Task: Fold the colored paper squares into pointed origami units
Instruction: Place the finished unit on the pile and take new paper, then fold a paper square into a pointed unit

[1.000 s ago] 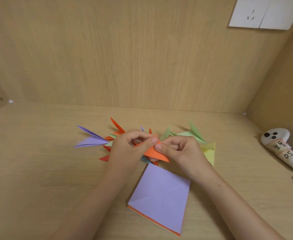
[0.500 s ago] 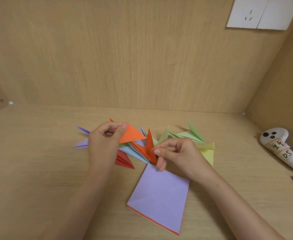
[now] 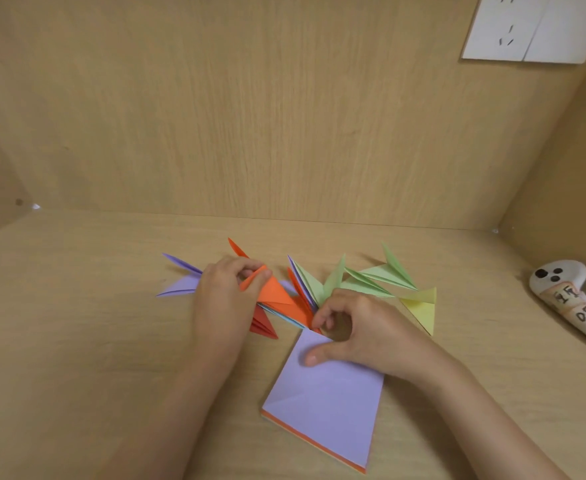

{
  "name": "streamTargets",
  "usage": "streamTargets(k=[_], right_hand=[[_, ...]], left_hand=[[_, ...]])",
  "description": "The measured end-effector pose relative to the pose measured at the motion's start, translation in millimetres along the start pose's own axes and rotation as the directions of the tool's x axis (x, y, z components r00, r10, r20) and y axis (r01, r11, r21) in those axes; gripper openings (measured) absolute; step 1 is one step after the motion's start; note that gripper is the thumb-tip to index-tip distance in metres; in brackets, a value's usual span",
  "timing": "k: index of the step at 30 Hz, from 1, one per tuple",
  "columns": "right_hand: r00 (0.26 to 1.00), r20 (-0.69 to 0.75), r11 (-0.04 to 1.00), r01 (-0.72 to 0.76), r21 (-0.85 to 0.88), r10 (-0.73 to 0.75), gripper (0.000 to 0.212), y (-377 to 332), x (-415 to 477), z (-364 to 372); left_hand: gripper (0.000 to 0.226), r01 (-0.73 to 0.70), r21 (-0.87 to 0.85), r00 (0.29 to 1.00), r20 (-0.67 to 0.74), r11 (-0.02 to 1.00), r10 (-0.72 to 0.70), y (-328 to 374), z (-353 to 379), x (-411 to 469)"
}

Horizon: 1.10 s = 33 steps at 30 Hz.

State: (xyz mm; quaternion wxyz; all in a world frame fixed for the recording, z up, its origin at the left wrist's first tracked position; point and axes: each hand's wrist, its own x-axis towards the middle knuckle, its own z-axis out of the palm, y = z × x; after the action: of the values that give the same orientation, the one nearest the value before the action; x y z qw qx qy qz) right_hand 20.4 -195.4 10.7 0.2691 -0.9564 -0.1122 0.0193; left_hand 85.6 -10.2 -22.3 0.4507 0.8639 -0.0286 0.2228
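Pinches an orange unit (image 3: 274, 292) in the left hand (image 3: 222, 299), just over the pile of finished units (image 3: 374, 282) on the bench (image 3: 77, 341). Curls the right hand (image 3: 364, 330) at the paper stack (image 3: 326, 403)'s far corner, thumb on top; grip unclear. Might lift several sheets together, or scatter the pile.

Lilac-topped sq. stack (image 3: 322, 403) flat, front-ctr — pointed units (image 3: 385, 277) fanned behind, orange unit (image 3: 277, 294) topmost.

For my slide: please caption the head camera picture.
Left hand holds an orange unit; right hand pinches the purple stack.
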Motion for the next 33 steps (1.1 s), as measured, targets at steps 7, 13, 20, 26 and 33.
streamTargets(k=[7, 13, 20, 26, 33], right_hand=[[0.999, 0.017, 0.998, 0.03, 0.06, -0.031, 0.032, 3.2, 4.0, 5.4], [0.999, -0.053, 0.917, 0.02, 0.399, 0.001, 0.022, -1.4, 2.2, -2.1], [0.958, -0.283, 0.693, 0.17, 0.701, 0.051, 0.02, 3.9, 7.5, -4.2], [0.888, -0.441, 0.671, 0.247, 0.699, 0.133, 0.018, 5.5, 9.3, -4.6], [0.863, -0.503, 0.742, 0.314, 0.593, 0.037, 0.016, 7.9, 7.1, -7.8]], left_hand=[[0.018, -0.094, 0.117, 0.988, -0.109, 0.989, 0.107, 1.2, -4.8, 1.6], [0.012, -0.236, 0.017, 0.957, -0.172, 0.972, 0.235, 16.1, -10.6, -1.9], [0.029, -0.33, -0.345, 0.919, 0.096, 0.879, 0.383, 40.9, -14.8, -18.7], [0.029, 0.026, -0.476, 0.887, 0.416, 0.879, 0.199, 45.8, -16.3, -21.7], [0.028, 0.115, -0.44, 0.926, 0.372, 0.891, 0.064, 41.2, -12.8, -16.2]])
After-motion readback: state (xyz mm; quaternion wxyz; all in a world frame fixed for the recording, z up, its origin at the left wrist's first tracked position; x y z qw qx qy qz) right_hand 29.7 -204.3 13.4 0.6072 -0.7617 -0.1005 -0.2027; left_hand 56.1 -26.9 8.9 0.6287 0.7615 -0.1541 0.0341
